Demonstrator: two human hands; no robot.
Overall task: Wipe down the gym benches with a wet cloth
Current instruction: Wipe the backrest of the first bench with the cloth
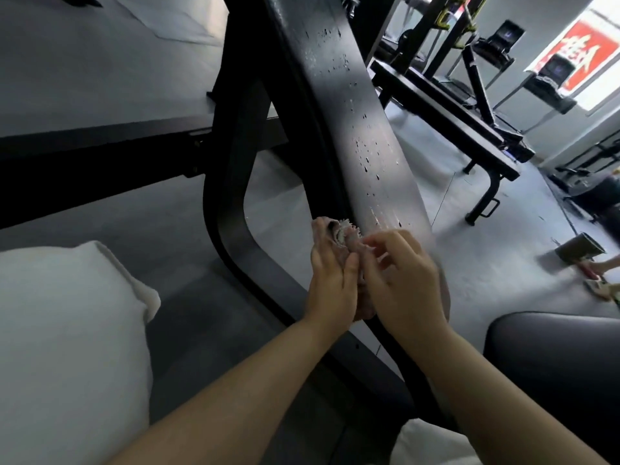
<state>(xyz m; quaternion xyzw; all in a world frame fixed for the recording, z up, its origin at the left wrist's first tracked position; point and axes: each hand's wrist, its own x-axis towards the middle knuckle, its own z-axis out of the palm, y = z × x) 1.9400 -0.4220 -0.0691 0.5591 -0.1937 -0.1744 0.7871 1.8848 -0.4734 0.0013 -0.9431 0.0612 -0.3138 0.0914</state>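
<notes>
A long black bench pad runs from the top middle down to my hands, its surface dotted with water drops. Both hands meet at its near end. My left hand grips a bunched pinkish cloth with a frayed edge, held against the pad's left edge. My right hand lies beside it on the pad, its fingers curled onto the same cloth. Most of the cloth is hidden between the two hands.
The bench's black curved frame stands left of the pad. A second black bench is at the right, with a rack behind it. A dark padded seat sits low right. Another person's hand reaches near floor items.
</notes>
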